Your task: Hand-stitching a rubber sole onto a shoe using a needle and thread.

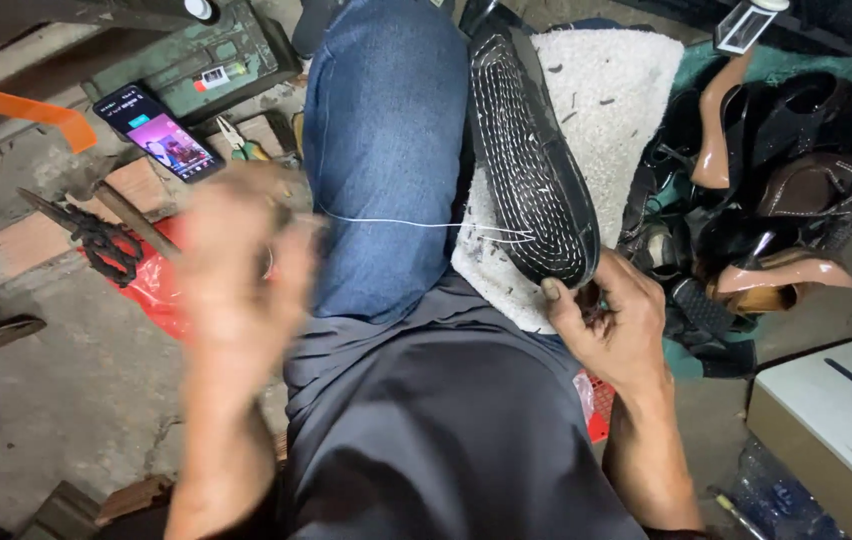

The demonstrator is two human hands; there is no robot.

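A black shoe (531, 160) lies sole-up on my lap, its sole patterned with white stitch lines, resting on a white fleece cloth (616, 100). My right hand (611, 325) grips the near end of the shoe, thumb on the sole's edge. A white thread (396, 222) runs taut from the sole leftward across my jeans-clad knee to my left hand (236, 270). That hand is blurred with motion, fingers closed on the thread's end; whether a needle is in it I cannot tell.
A lit phone (159, 133) lies on a wooden board at upper left, pliers (241, 143) beside it. Black scissors (96, 235) rest on red plastic. A pile of shoes (776, 200) sits at right, a white box (836, 420) below it. A green metal case (206, 55) stands behind.
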